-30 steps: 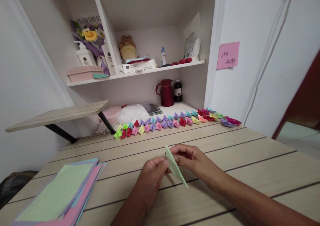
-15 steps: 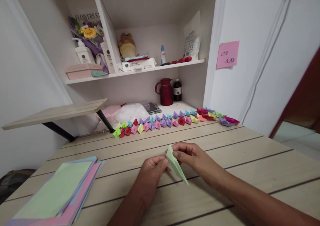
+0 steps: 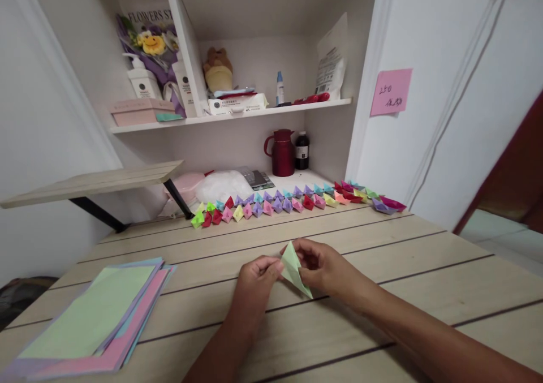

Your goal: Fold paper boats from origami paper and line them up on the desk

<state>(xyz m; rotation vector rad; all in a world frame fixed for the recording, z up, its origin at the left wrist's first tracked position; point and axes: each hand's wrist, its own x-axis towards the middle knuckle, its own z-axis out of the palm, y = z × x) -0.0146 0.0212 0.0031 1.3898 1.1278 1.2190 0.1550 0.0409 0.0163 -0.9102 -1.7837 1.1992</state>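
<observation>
A folded piece of light green paper (image 3: 293, 269) is held between both hands above the middle of the table, its peak pointing up. My left hand (image 3: 259, 278) pinches its left edge between thumb and fingers. From the right, my right hand (image 3: 320, 263) grips the other side, with the thumb at the fold and the fingers partly hidden behind the paper. Beyond the hands, rows of small folded paper boats (image 3: 278, 205) in many colours stretch along the back of the table.
A stack of coloured paper sheets (image 3: 91, 315) lies at the left, green on top. Behind it stands a small raised wooden shelf (image 3: 97, 180) on black legs. A red jug (image 3: 283, 154) and a dark bottle (image 3: 301, 151) stand in the cabinet. A pink note (image 3: 391, 92) is on the wall.
The green paper has turned so more of its flat face shows and its lower tip sits higher. My right fingers have shifted along it; both hands keep hold.
</observation>
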